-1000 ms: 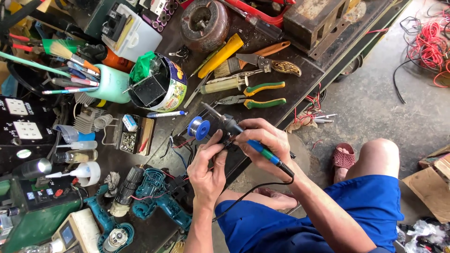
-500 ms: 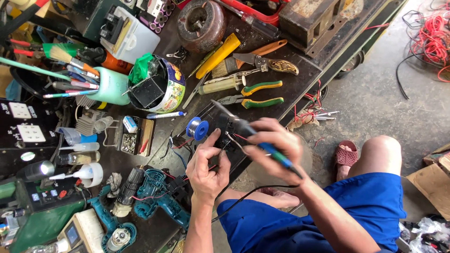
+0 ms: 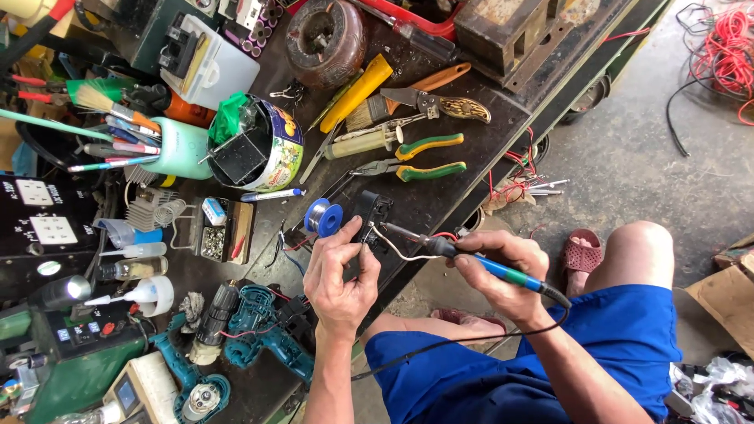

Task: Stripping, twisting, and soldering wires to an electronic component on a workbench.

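My right hand [image 3: 499, 268] grips a soldering iron [image 3: 503, 273] with a blue handle and a black cord. Its metal tip [image 3: 393, 230] points left at a small black part [image 3: 372, 213] on the dark workbench [image 3: 463, 169]. My left hand [image 3: 339, 271] holds that black part and a thin white wire [image 3: 397, 250] at the bench's front edge. A blue spool of solder [image 3: 323, 217] stands just left of the fingers.
Green-handled pliers [image 3: 416, 157], a yellow tool [image 3: 361, 90], a brush, a round tin [image 3: 263, 149], a mint cup of pens [image 3: 177, 149], a teal drill [image 3: 263, 334], a small parts box [image 3: 224, 232] and black meters [image 3: 43, 224] crowd the bench. Red wires [image 3: 719, 47] lie on the concrete floor at right.
The soldering iron has swung down from a steep slant to nearly level, its tip now at the black part. My left hand stays on the part.
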